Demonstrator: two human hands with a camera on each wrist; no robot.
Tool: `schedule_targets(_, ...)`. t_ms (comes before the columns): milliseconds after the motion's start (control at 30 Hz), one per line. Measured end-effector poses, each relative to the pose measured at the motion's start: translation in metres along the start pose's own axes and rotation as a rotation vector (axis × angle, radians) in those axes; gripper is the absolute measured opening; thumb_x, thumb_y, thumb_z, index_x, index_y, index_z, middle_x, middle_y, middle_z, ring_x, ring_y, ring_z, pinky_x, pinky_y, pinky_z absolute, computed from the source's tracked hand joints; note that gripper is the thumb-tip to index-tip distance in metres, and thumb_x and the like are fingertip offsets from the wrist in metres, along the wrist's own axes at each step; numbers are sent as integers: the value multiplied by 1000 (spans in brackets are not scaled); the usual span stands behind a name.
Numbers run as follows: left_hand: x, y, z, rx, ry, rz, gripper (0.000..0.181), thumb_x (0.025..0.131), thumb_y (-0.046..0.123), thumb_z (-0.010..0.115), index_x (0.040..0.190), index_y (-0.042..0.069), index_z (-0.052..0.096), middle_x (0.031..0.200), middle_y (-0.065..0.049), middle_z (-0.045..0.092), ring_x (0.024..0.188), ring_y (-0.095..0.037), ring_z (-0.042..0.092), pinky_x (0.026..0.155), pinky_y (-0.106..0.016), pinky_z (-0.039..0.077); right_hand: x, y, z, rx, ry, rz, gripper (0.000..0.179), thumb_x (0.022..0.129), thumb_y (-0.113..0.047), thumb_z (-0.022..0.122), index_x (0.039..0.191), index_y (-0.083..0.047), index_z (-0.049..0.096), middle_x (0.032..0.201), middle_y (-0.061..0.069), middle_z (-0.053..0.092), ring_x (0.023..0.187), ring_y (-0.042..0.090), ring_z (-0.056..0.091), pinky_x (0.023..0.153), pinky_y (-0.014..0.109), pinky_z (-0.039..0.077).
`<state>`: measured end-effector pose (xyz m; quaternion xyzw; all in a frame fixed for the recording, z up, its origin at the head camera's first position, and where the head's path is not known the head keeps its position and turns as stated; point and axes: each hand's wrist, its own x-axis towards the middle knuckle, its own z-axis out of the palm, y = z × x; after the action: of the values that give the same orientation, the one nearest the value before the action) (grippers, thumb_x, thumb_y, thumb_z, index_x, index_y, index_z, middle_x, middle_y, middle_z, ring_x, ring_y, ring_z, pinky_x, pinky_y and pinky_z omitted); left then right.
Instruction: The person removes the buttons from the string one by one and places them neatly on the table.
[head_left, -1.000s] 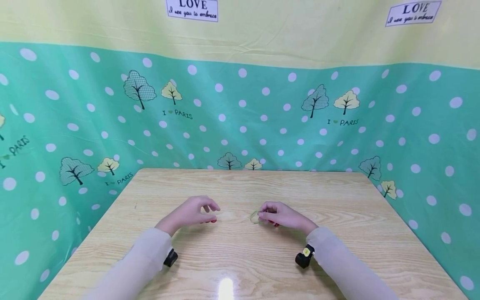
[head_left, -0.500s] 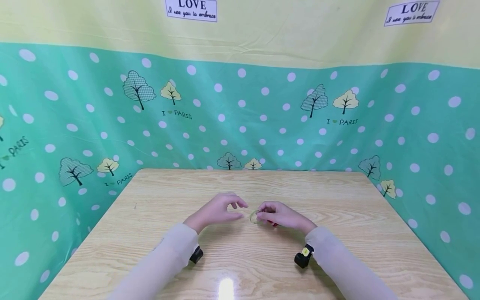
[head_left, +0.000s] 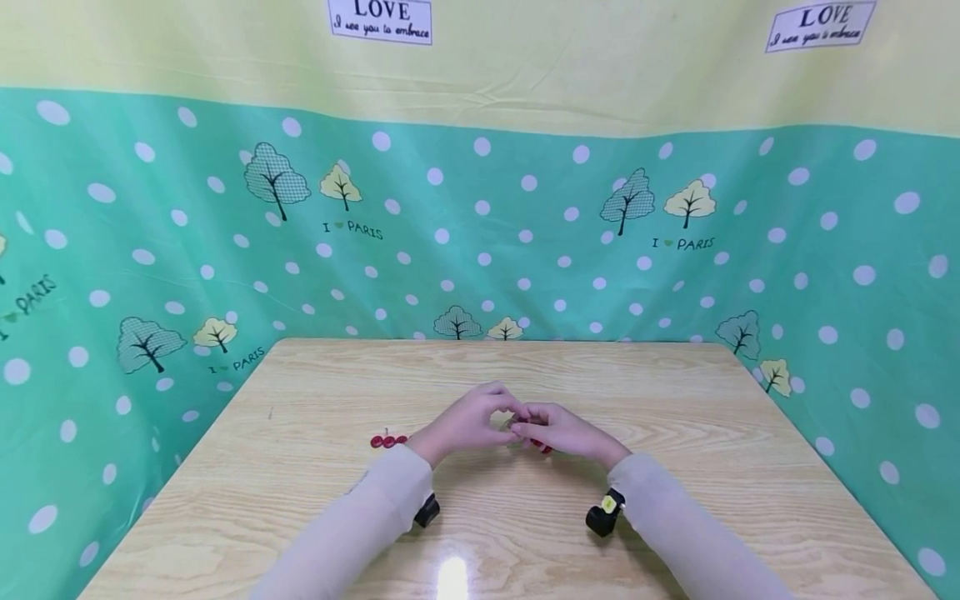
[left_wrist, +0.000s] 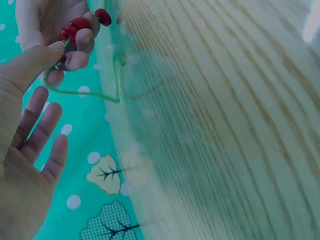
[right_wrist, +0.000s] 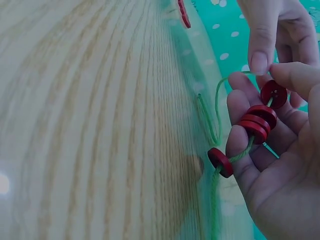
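Note:
In the head view my left hand (head_left: 476, 419) and right hand (head_left: 564, 430) meet over the middle of the table. Several round red buttons (right_wrist: 259, 120) are threaded on a green string (right_wrist: 218, 107). They lie along the curled fingers of my right hand, whose thumb and fingers hold the string close to the top button. One more button (right_wrist: 220, 162) hangs lower on the string, apart from the others. My left thumb and forefinger pinch the string just beyond the top button. In the left wrist view the other left fingers (left_wrist: 44, 131) spread loosely, and a slack loop of string hangs down.
A short row of red buttons (head_left: 388, 442) lies on the wooden table (head_left: 337, 375), left of my left forearm. Behind the table hangs a green and yellow curtain (head_left: 480, 192) with dots and trees. Black cameras (head_left: 602, 521) sit on both wrists.
My left hand has left the row of red buttons, moved right and joined the right hand at the string. That row now shows uncovered. The right hand has stayed nearly still.

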<state>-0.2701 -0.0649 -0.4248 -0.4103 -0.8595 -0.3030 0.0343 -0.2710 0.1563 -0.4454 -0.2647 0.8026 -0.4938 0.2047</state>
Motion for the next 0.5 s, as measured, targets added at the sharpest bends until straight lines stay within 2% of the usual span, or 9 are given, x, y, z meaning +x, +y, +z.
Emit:
schedule_targets(233, 4, 1, 5, 61, -7, -39, 25, 87, 18, 80, 111, 17, 75, 100, 7, 56, 97, -18, 58, 85, -25, 47, 0, -1, 0, 4, -4, -11, 23, 106, -31, 54, 107, -11, 64, 87, 8, 61, 67, 19, 47, 58, 29, 43)
schedule_targets(500, 4, 1, 4, 49, -7, -62, 25, 86, 25, 82, 109, 17, 76, 101, 7, 57, 96, -16, 59, 85, -25, 48, 0, -1, 0, 6, -8, -4, 26, 105, -34, 53, 112, -11, 64, 90, 10, 63, 67, 19, 47, 59, 28, 43)
